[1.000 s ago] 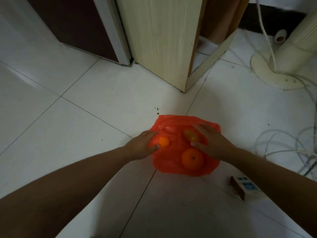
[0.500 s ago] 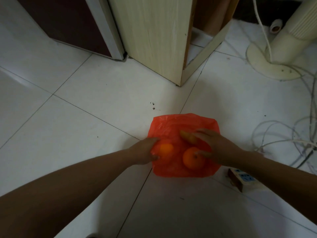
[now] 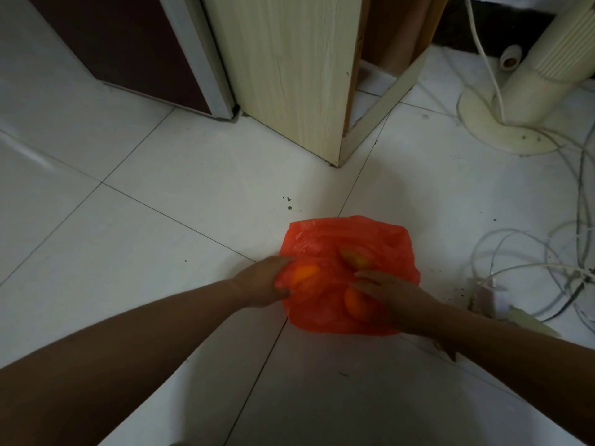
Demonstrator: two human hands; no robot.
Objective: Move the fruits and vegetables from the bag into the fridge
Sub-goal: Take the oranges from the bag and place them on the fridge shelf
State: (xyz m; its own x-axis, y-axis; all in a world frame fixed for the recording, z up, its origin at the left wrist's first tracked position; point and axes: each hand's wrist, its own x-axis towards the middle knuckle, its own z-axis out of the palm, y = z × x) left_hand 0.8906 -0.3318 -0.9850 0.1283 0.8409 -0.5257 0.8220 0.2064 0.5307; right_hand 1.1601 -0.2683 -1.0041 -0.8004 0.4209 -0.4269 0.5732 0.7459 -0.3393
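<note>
Red bag (image 3: 380,243) lies on the white floor (image 3: 161,220), in front of a wood cupboard (image 3: 289,75). L hand (image 3: 257,286) grips the bag's left edge, fingers curled round the plastic, right by a small orange (image 3: 305,274) inside. R hand (image 3: 396,300) lies on top of a big orange (image 3: 352,305) at the bag's near right; can't tell if it grips or just rests. 3rd orange (image 3: 355,257) sits further back in the bag. Wires (image 3: 515,252) & a fan stand (image 3: 502,130) are off to the right.

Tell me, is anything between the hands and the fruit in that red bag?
Yes, it seems: the thin red bag itself. The oranges show through its plastic; the left hand grips its left edge, the right hand rests on top.
</note>
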